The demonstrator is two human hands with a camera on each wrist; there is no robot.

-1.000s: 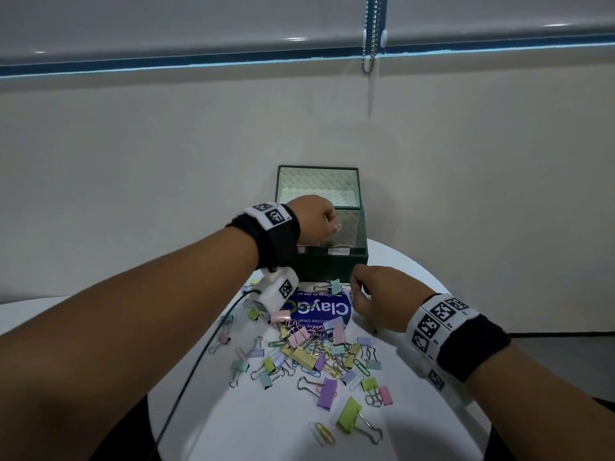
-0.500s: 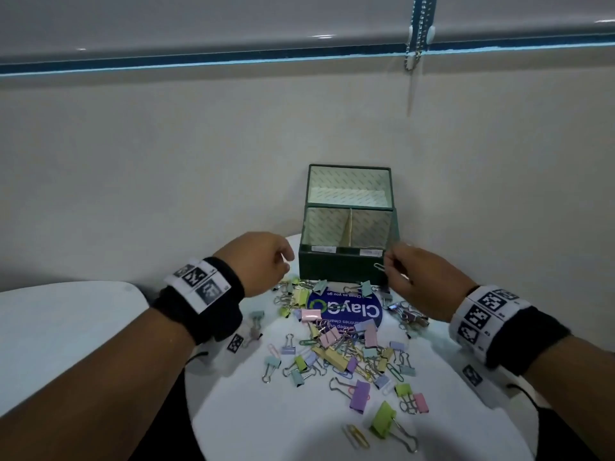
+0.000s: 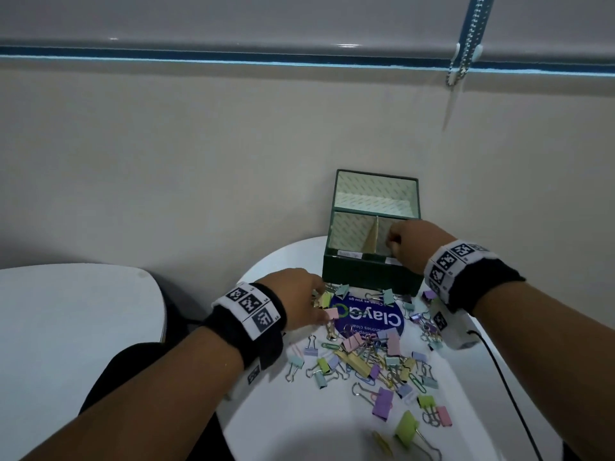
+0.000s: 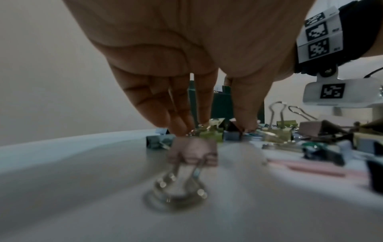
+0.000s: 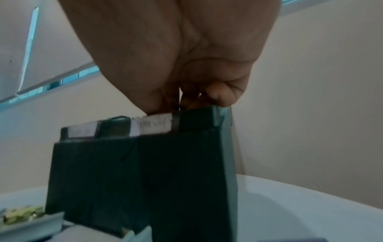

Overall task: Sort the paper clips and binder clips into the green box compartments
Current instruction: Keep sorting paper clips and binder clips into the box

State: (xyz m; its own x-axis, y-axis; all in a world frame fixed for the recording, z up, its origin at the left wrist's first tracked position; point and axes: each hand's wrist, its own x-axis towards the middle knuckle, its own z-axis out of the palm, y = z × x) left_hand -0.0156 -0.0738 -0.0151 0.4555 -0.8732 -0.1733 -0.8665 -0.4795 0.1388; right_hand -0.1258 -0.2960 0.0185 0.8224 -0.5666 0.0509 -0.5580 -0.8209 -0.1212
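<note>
The green box point(image 3: 366, 277) stands open at the back of the round white table point(image 3: 299, 427), with a divider making a left and a right compartment. My right hand point(image 3: 391, 242) hovers over the right compartment. In the right wrist view its curled fingertips point(image 5: 219, 96) pinch a thin paper clip just above the box's rim point(image 5: 165, 163). My left hand point(image 3: 319, 304) reaches down at the left edge of the clip pile point(image 3: 372, 357). Its straight fingers point(image 4: 182, 129) and thumb touch down on either side of a yellow-green binder clip point(image 4: 209, 133).
A blue round sticker point(image 3: 369, 319) lies under the clips in front of the box. A pink binder clip point(image 4: 192, 153) lies just before my left fingers. A black cable point(image 3: 509, 387) runs down the table's right side. Another white table point(image 3: 66, 327) stands left; the wall is right behind the box.
My right hand rose from the box's front corner to over the right compartment with the paper clip. My left hand dropped from mid-air onto the left edge of the pile.
</note>
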